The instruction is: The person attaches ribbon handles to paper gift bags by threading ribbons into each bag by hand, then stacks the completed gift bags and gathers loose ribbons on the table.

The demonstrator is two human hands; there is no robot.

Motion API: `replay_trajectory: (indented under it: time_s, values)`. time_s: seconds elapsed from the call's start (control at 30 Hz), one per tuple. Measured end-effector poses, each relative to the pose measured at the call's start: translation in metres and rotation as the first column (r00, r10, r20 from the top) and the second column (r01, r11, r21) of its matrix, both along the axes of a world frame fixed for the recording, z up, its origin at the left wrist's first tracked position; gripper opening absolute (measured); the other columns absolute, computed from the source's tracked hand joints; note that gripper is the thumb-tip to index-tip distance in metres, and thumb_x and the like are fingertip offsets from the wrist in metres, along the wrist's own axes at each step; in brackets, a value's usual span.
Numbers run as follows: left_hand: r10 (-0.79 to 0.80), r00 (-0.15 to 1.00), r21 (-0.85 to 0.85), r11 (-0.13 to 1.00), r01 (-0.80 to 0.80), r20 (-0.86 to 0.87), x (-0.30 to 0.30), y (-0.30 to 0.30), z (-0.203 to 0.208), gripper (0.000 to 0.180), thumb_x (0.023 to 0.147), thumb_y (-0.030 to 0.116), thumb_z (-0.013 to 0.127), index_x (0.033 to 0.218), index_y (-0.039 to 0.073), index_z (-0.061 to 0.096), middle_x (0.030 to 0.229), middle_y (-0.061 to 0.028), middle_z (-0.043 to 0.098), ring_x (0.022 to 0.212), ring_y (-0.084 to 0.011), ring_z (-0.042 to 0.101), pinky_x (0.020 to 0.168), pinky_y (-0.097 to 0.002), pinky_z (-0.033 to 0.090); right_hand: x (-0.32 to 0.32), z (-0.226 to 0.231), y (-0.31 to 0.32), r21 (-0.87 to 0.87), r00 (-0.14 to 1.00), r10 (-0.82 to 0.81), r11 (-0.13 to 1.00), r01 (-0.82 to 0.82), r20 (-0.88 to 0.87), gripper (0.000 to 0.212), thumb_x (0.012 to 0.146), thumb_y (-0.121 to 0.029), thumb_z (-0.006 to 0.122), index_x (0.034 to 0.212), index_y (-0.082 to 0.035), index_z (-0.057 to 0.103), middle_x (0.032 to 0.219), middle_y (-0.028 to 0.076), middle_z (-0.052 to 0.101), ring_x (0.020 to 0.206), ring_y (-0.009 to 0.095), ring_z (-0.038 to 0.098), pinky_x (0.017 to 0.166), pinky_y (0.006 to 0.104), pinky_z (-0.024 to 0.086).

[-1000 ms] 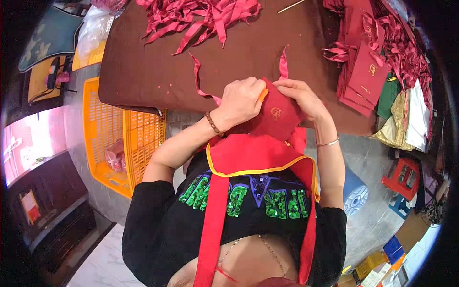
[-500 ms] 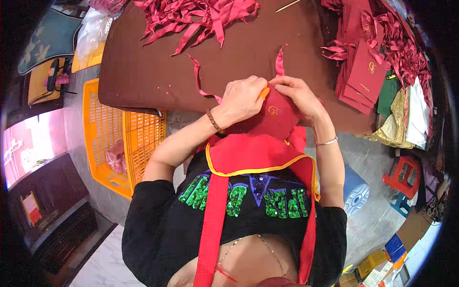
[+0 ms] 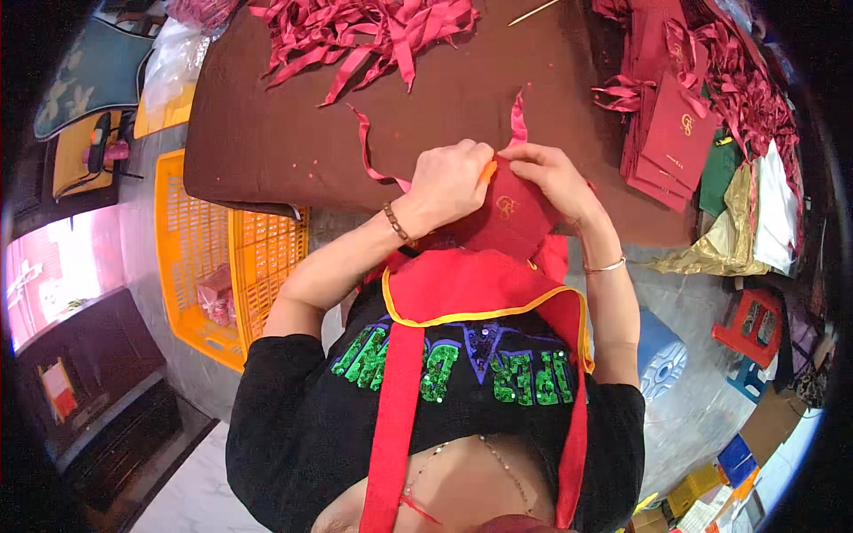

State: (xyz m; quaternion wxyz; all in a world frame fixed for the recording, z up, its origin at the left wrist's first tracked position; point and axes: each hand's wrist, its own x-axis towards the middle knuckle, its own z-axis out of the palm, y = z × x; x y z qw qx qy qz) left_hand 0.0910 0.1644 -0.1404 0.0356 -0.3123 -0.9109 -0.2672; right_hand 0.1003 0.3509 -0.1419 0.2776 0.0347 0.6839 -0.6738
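Note:
A dark red gift bag [image 3: 508,218] with a gold emblem lies in front of me at the table's near edge, between both hands. My left hand [image 3: 451,178] is closed at the bag's upper left edge, and a small orange piece [image 3: 488,171] shows at its fingertips; whether it is a tool or a finger cover I cannot tell. With thumb and fingers pinched, my right hand [image 3: 544,173] grips the upper right edge. A pink-red ribbon [image 3: 518,120] rises beyond the right fingertips. Another ribbon [image 3: 365,142] curls out past my left wrist.
Loose ribbons [image 3: 382,40] are heaped at the far side of the brown-covered table [image 3: 293,142]. Stacked red bags [image 3: 666,147] with ribbons lie at the right. Orange crates [image 3: 209,258] stand on the floor at the left, and a blue stool [image 3: 662,360] is at the right.
Both hands stay at the bag's upper edge with only slight finger movement. The right fingertips have shifted a little along the edge. The view has moved slightly.

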Motion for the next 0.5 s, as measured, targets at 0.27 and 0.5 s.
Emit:
replay_trajectory:
  time_s: [0.27,0.5]
  values:
    - [-0.02,1.0,-0.018,1.0,0.02,0.005,-0.001,-0.001,0.002,0.011,0.077,0.016,0.057,0.079,0.005,0.053,0.071,-0.0132,0.055,0.064,-0.0322,0.058,0.054,-0.0417,0.046,0.002,-0.002,-0.002,0.06,0.996,0.017,0.998,-0.012,-0.082,0.029,0.082,-0.01,0.051,0.106,0.005,0.059,0.096,0.006,0.062,0.089,0.011,0.054,0.082,0.0242,0.041]
    - [-0.078,0.987,0.071,0.994,0.088,-0.138,0.005,-0.002,-0.009,0.009,0.077,0.014,0.058,0.077,0.006,0.052,0.067,-0.0099,0.051,0.059,-0.0291,0.056,0.052,-0.0387,0.045,0.004,-0.002,0.002,0.059,0.992,0.023,0.998,-0.016,-0.123,0.028,0.082,-0.009,0.051,0.104,0.005,0.06,0.096,0.008,0.063,0.091,0.013,0.056,0.084,0.0266,0.042]
